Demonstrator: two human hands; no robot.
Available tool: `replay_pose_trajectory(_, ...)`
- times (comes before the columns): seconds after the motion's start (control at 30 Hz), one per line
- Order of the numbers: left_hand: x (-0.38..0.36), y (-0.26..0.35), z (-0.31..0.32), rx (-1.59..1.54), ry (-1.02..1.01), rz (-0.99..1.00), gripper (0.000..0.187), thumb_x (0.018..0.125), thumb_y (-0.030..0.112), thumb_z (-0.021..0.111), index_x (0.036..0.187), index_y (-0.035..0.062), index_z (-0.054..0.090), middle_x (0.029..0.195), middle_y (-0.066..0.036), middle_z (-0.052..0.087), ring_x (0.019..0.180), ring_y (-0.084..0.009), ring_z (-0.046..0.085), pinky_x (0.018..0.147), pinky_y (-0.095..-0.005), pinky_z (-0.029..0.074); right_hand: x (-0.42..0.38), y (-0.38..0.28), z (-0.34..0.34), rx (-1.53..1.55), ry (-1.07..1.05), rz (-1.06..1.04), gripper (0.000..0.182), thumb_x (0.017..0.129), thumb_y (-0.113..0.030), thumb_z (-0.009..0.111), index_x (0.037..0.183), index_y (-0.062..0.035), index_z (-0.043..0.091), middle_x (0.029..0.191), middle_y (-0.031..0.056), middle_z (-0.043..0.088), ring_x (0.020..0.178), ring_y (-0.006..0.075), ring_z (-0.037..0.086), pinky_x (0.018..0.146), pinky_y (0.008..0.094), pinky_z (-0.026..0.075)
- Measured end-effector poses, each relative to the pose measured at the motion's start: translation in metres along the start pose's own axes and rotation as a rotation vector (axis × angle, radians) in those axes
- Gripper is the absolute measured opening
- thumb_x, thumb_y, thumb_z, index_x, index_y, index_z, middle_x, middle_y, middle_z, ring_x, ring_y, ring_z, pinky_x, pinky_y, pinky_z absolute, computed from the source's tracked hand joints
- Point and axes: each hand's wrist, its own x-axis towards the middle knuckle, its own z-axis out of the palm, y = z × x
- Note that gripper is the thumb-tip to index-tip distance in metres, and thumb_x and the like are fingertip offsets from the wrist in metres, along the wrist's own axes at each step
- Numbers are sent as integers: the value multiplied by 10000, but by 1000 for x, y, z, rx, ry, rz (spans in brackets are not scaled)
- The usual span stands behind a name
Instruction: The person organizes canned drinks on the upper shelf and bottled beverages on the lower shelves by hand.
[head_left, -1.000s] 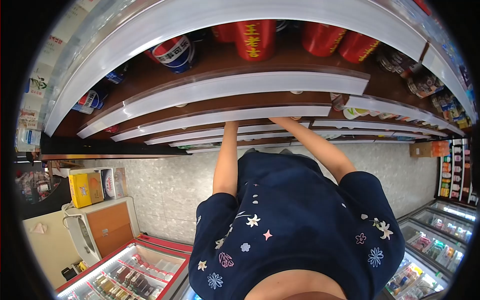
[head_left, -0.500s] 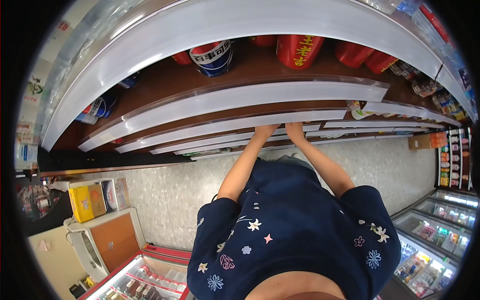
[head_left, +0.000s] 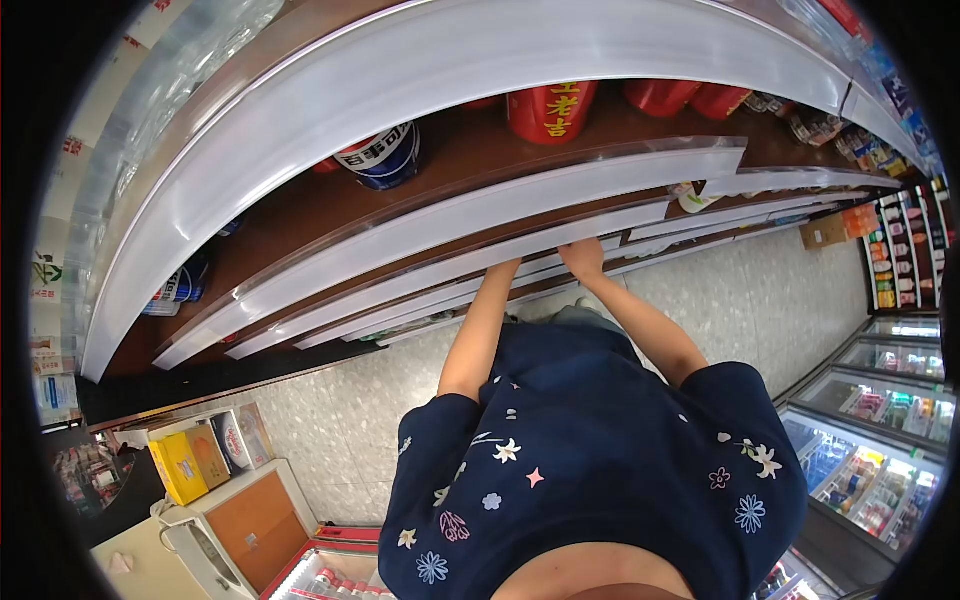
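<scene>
Both arms reach forward to the lower shelves of a brown rack. The wrist end of my left hand (head_left: 505, 268) shows at the edge of a white shelf strip (head_left: 450, 262); its fingers are hidden beneath the shelf. To its right, the back of my right hand (head_left: 580, 256) is visible, with the fingertips hidden behind the same strip. Whether either hand holds anything cannot be seen. On a higher shelf stand a blue Pepsi-style can (head_left: 385, 160) and a red can with yellow characters (head_left: 552, 112).
More red cans (head_left: 662, 97) stand on the upper shelf at the right. Cardboard boxes (head_left: 825, 233) lie on the floor at the far right, near glass-front coolers (head_left: 860, 480). A yellow box (head_left: 178, 467) sits on a cabinet (head_left: 255, 535) at the lower left.
The view has turned, so the shelves now slope more and the cans sit further left. My left hand is further out of sight under the shelf.
</scene>
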Motion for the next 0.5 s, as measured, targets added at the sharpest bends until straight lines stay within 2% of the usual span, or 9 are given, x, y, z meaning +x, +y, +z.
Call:
replay_pose_trajectory(0.03,2,-1,-4,10,6,-9,321,826,225,657,1104,65,657,1132,-159,649,1063,-357,587,946,-435,449,0,0,6,-30,6,17,370,756,-253,669,1081,-76,652,1040,189,658,970,408,604,811,464,498)
replay_pose_trajectory(0.13,6,-7,-21,47,29,-32,323,824,228,656,1104,67,658,1137,-160,648,1070,-359,584,950,-437,447,4,3,15,99,-308,28,390,804,-276,642,1135,-72,630,1128,210,624,1063,401,573,881,475,481)
replay_pose_trajectory(0.23,7,-10,-33,64,45,-47,324,823,230,655,1105,69,660,1143,-161,647,1078,-361,581,954,-439,445,-2,-10,13,164,-176,-163,400,819,-255,624,1164,-53,608,1140,225,613,1093,414,550,931,477,450)
replay_pose_trajectory(0.33,3,-10,-42,72,60,-60,326,821,232,654,1105,72,661,1148,-161,645,1085,-364,579,959,-441,444,-4,-27,7,277,41,-343,372,791,-196,626,1121,-24,622,1109,226,624,1064,428,558,937,485,431)
replay_pose_trajectory(0.43,-5,-4,-54,75,81,-72,327,820,234,652,1105,74,663,1153,-162,644,1092,-366,576,963,-444,442,5,-42,8,158,-8,-453,362,823,-183,612,1140,-9,611,1160,236,601,1103,451,523,959,497,410)
replay_pose_trajectory(0.5,-17,2,-68,65,104,-84,328,819,236,651,1105,76,664,1157,-163,643,1097,-368,574,966,-445,441,12,-55,18,96,2,-522,359,854,-212,600,1160,-25,605,1194,228,587,1133,439,515,965,502,408)
